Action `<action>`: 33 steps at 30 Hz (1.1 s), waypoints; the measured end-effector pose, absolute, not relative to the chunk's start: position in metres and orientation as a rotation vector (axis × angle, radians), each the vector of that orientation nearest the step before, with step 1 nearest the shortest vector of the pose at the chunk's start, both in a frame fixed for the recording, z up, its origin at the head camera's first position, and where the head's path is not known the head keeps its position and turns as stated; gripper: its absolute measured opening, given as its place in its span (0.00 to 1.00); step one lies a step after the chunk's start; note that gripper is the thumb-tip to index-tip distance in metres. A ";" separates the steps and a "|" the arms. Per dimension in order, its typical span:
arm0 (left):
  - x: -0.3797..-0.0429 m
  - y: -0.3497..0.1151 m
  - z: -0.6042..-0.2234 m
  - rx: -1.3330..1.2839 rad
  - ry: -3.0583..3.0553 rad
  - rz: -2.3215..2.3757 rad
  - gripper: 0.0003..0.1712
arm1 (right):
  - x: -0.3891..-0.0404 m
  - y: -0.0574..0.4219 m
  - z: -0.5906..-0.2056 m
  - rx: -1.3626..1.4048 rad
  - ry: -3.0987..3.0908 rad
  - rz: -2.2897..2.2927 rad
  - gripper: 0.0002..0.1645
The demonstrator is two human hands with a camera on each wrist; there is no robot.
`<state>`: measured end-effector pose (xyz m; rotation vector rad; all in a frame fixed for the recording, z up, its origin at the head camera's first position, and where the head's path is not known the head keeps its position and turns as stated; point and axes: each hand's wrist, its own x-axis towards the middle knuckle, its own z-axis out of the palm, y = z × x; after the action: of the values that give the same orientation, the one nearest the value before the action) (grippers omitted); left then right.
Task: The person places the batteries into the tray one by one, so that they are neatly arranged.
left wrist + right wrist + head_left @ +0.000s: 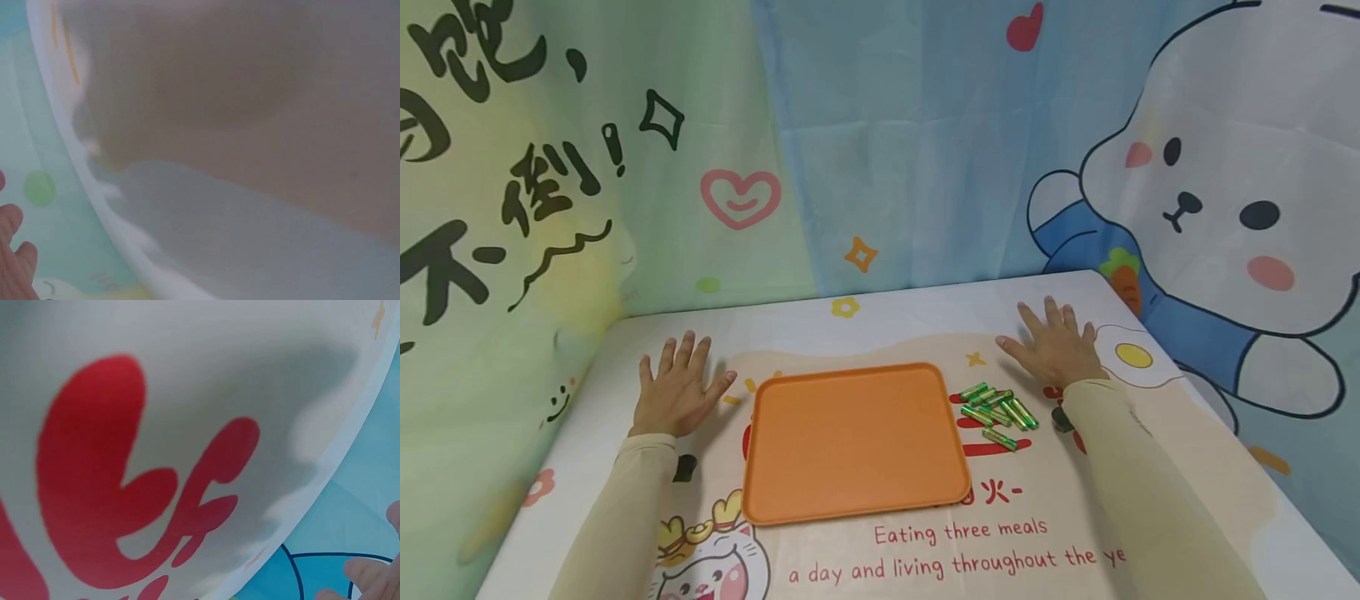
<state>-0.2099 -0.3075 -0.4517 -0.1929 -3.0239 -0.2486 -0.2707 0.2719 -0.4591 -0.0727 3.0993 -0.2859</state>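
My left hand (676, 390) is spread palm down over the table, left of an orange tray (857, 446), and holds nothing. On the tray's other side my right hand (1057, 343) is likewise spread, fingers apart, above the printed cloth. Between that hand and the tray lies a loose pile of small green batteries (992, 407); one battery (1000, 439) sits a little nearer to me. Only fingertips of the left hand (15, 250) enter the left wrist view, and some fingers of the right hand (372, 572) show in the right wrist view.
A printed tablecloth (955, 550) with red lettering and cartoon pictures covers the table. Behind the table's far edge hangs a curtain (880, 150) with a large white cartoon animal on the right and black characters on the left.
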 end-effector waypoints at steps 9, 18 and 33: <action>-0.214 -0.298 -0.457 -0.221 -3.023 -0.266 0.51 | -0.263 0.282 -0.463 -0.057 3.096 -0.316 0.62; -0.205 -0.285 -0.445 -0.177 -3.041 -0.717 0.34 | -0.250 0.283 -0.450 -0.083 2.946 -0.690 0.42; -0.174 -0.263 -0.426 0.100 -3.015 -1.399 0.34 | -0.228 0.275 -0.437 -0.037 2.678 -0.890 0.26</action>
<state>-0.1741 -0.2630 -0.4261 0.1000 -3.0148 -1.3991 -0.2285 0.2746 -0.4365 -0.0369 2.6784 -0.8895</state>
